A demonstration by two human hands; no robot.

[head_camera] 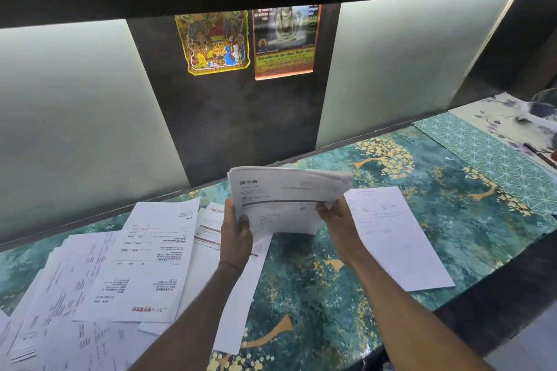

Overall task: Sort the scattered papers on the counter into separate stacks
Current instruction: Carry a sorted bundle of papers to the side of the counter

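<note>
Head view, looking down at worktop (331,304) w/ teal-and-gold tree-pattern cover.

Paper bundle (289,190): several printed sheets, held up off the worktop at centre, btw both hands. Far edge fanned and curling.
Left hand (236,232) grasps bundle's near-left corner, thumb on the top face, fingers behind.
Right hand (336,217) grasps the near-right edge, fingers curled round it.
Thin dark band (230,265) on left wrist.

Left part of worktop: scattered papers (69,295), overlapping, many askew, all printed. Top sheet (150,259) lies upside-down to viewer w/ red mark at its near edge. Just beside it, partly hidden by bundle & left hand, a sheet w/ red-lettered header (211,226). Long white sheet (241,310) runs under left forearm toward near edge.

Right of the hands: single sheet (394,238) flat on worktop, well apart from the left pile. Faint print, too small to read.

Far right: teal geometric mat (497,159), then floral mat (488,111) w/ a clear glass vessel (545,102) on it, cut by frame edge.

Back wall: dark panel w/ yellow sticker (215,42) & orange poster (284,45) side by side. Pale lit panels (75,114) either side.
</note>
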